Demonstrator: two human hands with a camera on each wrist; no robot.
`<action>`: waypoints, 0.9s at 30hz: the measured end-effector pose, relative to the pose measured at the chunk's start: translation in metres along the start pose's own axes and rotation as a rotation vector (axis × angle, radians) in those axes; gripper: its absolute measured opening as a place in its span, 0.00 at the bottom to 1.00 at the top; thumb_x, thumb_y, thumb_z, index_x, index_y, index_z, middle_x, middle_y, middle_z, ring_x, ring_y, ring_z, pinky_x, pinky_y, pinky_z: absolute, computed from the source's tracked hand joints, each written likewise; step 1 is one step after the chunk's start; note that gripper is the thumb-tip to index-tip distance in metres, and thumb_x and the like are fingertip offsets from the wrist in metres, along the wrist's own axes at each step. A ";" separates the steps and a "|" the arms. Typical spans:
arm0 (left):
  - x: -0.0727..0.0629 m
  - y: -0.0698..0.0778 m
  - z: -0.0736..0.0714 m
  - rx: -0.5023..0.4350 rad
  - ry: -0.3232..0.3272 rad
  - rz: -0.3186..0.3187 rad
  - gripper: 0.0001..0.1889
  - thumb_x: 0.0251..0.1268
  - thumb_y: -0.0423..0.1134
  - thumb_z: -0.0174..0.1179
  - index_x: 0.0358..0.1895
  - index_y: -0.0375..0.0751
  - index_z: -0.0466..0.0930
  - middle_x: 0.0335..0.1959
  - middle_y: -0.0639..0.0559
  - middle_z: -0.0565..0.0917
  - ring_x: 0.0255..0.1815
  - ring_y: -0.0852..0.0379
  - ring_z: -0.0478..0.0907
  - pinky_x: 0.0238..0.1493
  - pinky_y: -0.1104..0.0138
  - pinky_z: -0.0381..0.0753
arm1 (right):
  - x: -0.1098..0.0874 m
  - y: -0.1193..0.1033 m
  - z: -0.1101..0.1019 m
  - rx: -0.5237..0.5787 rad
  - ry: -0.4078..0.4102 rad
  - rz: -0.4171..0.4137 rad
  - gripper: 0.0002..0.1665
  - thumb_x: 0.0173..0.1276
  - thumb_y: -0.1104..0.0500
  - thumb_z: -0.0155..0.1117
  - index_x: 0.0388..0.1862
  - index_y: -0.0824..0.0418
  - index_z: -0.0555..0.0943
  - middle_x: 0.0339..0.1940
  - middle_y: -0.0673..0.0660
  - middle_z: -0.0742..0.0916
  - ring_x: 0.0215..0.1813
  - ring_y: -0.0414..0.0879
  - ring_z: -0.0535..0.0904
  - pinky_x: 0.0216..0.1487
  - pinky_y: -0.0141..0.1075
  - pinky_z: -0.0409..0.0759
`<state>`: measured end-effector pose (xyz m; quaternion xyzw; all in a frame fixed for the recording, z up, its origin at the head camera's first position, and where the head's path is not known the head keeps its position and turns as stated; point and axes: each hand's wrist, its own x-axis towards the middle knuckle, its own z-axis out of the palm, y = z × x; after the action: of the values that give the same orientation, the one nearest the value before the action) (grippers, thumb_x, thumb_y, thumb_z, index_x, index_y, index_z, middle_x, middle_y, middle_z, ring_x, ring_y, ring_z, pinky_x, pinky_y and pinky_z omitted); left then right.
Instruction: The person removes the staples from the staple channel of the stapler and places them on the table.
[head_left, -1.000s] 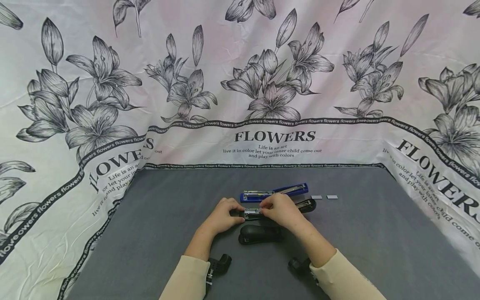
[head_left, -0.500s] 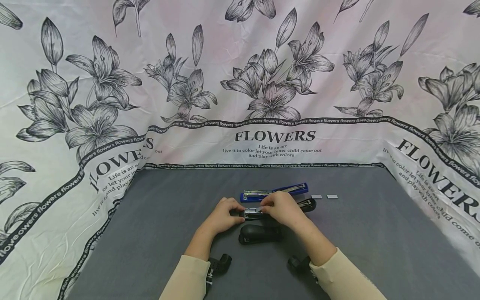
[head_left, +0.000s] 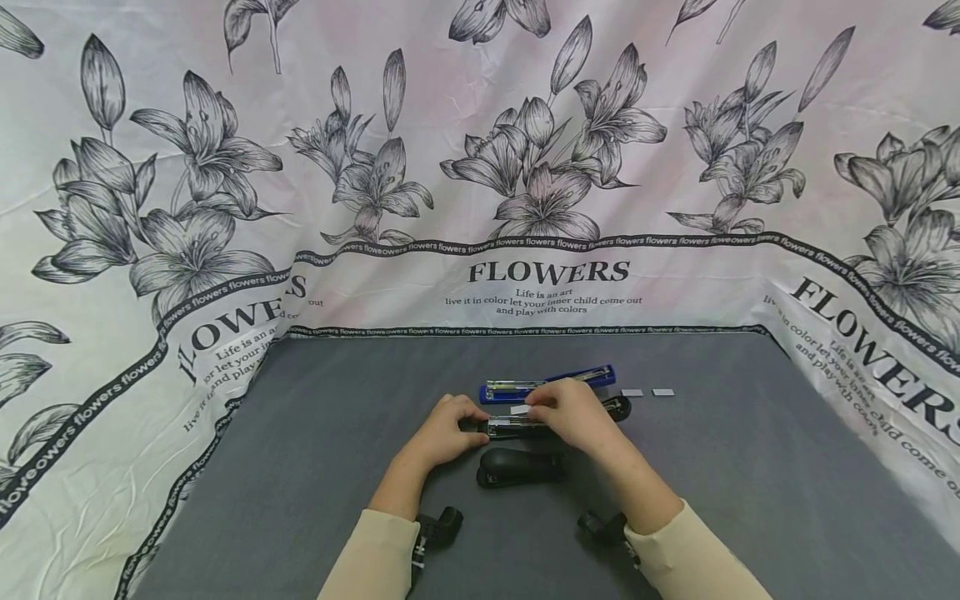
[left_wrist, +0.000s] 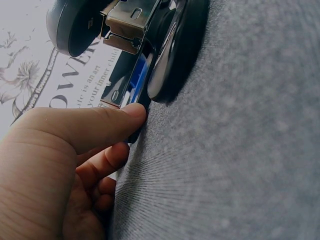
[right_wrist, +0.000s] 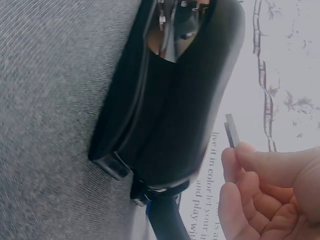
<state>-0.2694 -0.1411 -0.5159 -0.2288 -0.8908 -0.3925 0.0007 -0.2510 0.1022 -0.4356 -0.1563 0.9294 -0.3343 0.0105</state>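
In the head view my left hand [head_left: 448,429] pinches the left end of an opened black stapler [head_left: 504,427], whose metal magazine shows. The left wrist view has the thumb [left_wrist: 132,111] on that end. My right hand [head_left: 576,418] is over the same stapler's right part, hiding some of it. Between its thumb and index finger it pinches a short staple strip [right_wrist: 231,131], seen as a pale piece just above the magazine in the head view. Nearer to me lies a closed black stapler [head_left: 519,467], large in the right wrist view.
Behind the opened black stapler lies an opened blue stapler [head_left: 600,377], partly hidden by the right hand. Two staple strips [head_left: 663,392] lie to its right on the grey table [head_left: 712,467]. A flower-printed cloth [head_left: 555,308] stands along the back and sides.
My right hand has shifted slightly right and lifted the staple strip from the magazine, so the strip shows more clearly. The left hand keeps its place on the stapler.
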 end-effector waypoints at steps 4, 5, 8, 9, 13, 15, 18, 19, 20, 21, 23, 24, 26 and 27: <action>-0.001 0.000 0.000 0.001 0.004 0.005 0.13 0.60 0.37 0.74 0.49 0.44 0.90 0.42 0.57 0.83 0.42 0.57 0.69 0.49 0.58 0.72 | -0.004 0.001 -0.005 0.030 0.013 0.003 0.06 0.70 0.62 0.71 0.44 0.60 0.91 0.41 0.52 0.90 0.42 0.45 0.86 0.44 0.45 0.83; -0.001 0.000 0.000 0.002 0.004 0.006 0.13 0.60 0.36 0.74 0.49 0.44 0.90 0.42 0.57 0.83 0.42 0.57 0.69 0.49 0.58 0.73 | -0.005 0.001 -0.007 0.038 0.015 0.008 0.06 0.70 0.62 0.71 0.44 0.59 0.91 0.41 0.52 0.90 0.42 0.44 0.85 0.44 0.45 0.83; -0.001 0.000 0.000 0.001 0.002 0.005 0.13 0.61 0.36 0.74 0.49 0.43 0.90 0.42 0.57 0.82 0.43 0.57 0.68 0.49 0.58 0.73 | -0.008 0.002 -0.012 0.052 0.022 0.022 0.06 0.71 0.61 0.70 0.44 0.58 0.91 0.43 0.52 0.91 0.40 0.43 0.85 0.43 0.45 0.82; -0.001 -0.001 0.000 -0.001 0.001 0.005 0.13 0.61 0.36 0.74 0.49 0.43 0.90 0.42 0.57 0.82 0.43 0.57 0.68 0.49 0.58 0.73 | -0.009 0.003 -0.014 0.057 0.022 0.024 0.07 0.71 0.61 0.70 0.45 0.59 0.91 0.43 0.53 0.90 0.40 0.43 0.84 0.42 0.45 0.82; 0.000 -0.001 0.001 -0.004 -0.001 0.003 0.13 0.61 0.36 0.73 0.50 0.43 0.89 0.43 0.57 0.82 0.43 0.57 0.69 0.49 0.57 0.73 | -0.014 0.002 -0.023 0.086 0.017 0.048 0.10 0.72 0.61 0.69 0.49 0.61 0.90 0.48 0.55 0.90 0.43 0.45 0.85 0.43 0.45 0.82; 0.000 -0.001 0.001 -0.003 -0.002 0.002 0.13 0.61 0.36 0.73 0.50 0.43 0.89 0.43 0.57 0.82 0.43 0.57 0.69 0.50 0.57 0.73 | -0.017 0.002 -0.027 0.100 0.021 0.049 0.11 0.73 0.62 0.68 0.51 0.63 0.89 0.49 0.57 0.90 0.45 0.47 0.86 0.45 0.45 0.82; -0.001 0.000 0.001 -0.002 -0.003 0.004 0.13 0.61 0.36 0.73 0.50 0.43 0.89 0.43 0.57 0.82 0.43 0.57 0.69 0.49 0.57 0.73 | -0.019 0.003 -0.032 0.115 0.034 0.046 0.12 0.73 0.63 0.67 0.51 0.65 0.89 0.49 0.58 0.90 0.46 0.49 0.86 0.45 0.45 0.82; -0.001 0.000 0.001 -0.003 -0.003 0.004 0.13 0.62 0.36 0.73 0.50 0.43 0.89 0.43 0.57 0.82 0.43 0.57 0.69 0.49 0.58 0.73 | -0.020 0.003 -0.033 0.117 0.041 0.047 0.11 0.73 0.63 0.67 0.51 0.65 0.89 0.48 0.58 0.90 0.45 0.49 0.86 0.44 0.45 0.82; -0.001 0.001 0.001 -0.004 -0.003 0.006 0.14 0.62 0.36 0.73 0.50 0.43 0.89 0.43 0.57 0.82 0.43 0.57 0.69 0.49 0.58 0.73 | -0.021 0.004 -0.035 0.118 0.047 0.045 0.11 0.73 0.63 0.67 0.51 0.65 0.89 0.48 0.58 0.90 0.45 0.49 0.86 0.44 0.45 0.82; -0.002 0.001 0.001 -0.005 -0.003 0.006 0.14 0.62 0.36 0.73 0.50 0.43 0.89 0.42 0.57 0.82 0.43 0.57 0.69 0.49 0.58 0.73 | -0.022 0.004 -0.036 0.119 0.053 0.053 0.11 0.73 0.63 0.67 0.51 0.65 0.89 0.48 0.58 0.90 0.45 0.49 0.86 0.44 0.45 0.82; -0.002 0.002 0.000 -0.008 -0.002 0.009 0.13 0.62 0.36 0.73 0.50 0.43 0.89 0.42 0.57 0.82 0.43 0.57 0.69 0.48 0.57 0.74 | -0.023 0.005 -0.039 0.118 0.061 0.066 0.11 0.73 0.63 0.68 0.51 0.64 0.89 0.47 0.58 0.90 0.45 0.49 0.85 0.43 0.44 0.82; -0.002 0.002 0.000 -0.009 -0.001 0.009 0.13 0.62 0.36 0.73 0.50 0.43 0.89 0.42 0.57 0.82 0.43 0.57 0.69 0.48 0.57 0.74 | -0.024 0.006 -0.041 0.115 0.063 0.070 0.11 0.73 0.63 0.67 0.51 0.64 0.89 0.47 0.58 0.90 0.44 0.48 0.85 0.42 0.44 0.82; -0.003 0.003 -0.001 -0.008 -0.003 0.009 0.13 0.62 0.36 0.73 0.50 0.43 0.89 0.42 0.57 0.82 0.43 0.57 0.69 0.48 0.58 0.73 | -0.026 0.007 -0.045 0.112 0.070 0.083 0.11 0.73 0.62 0.68 0.51 0.64 0.89 0.47 0.57 0.90 0.42 0.47 0.84 0.42 0.43 0.81; -0.003 0.003 -0.001 -0.007 -0.004 0.010 0.13 0.62 0.36 0.73 0.50 0.43 0.89 0.42 0.57 0.82 0.42 0.57 0.69 0.48 0.58 0.73 | -0.027 0.007 -0.047 0.109 0.071 0.088 0.11 0.73 0.62 0.68 0.51 0.63 0.89 0.46 0.57 0.90 0.41 0.47 0.83 0.41 0.42 0.80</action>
<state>-0.2660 -0.1411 -0.5141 -0.2339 -0.8883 -0.3952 -0.0002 -0.2330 0.1442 -0.4062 -0.1024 0.9155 -0.3891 0.0007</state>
